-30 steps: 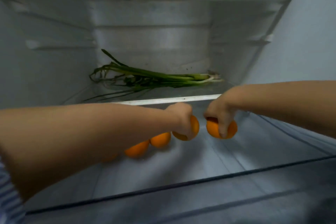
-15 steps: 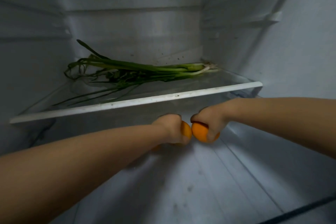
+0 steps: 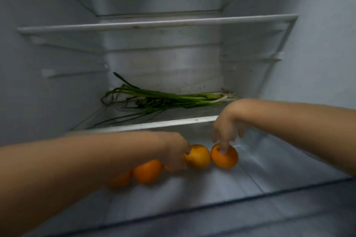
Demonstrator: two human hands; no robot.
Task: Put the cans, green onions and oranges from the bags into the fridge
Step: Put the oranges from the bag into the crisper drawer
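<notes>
oranges on lower fridge shelf

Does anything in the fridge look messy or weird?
A little. The long green onions lie loose on the glass shelf, thin leaves straggling toward its front edge. Dark specks dot the white back wall. The round oranges sit neatly in a row below.

Inside the fridge cavity and the light is dim, a cold grey-white all round. The upper glass shelf runs straight across with a pale front trim. Below it, moulded ledges jut from both side walls. Lower again under that shelf, a second glass shelf, then the ribbed floor panel with a dark front edge.
</notes>
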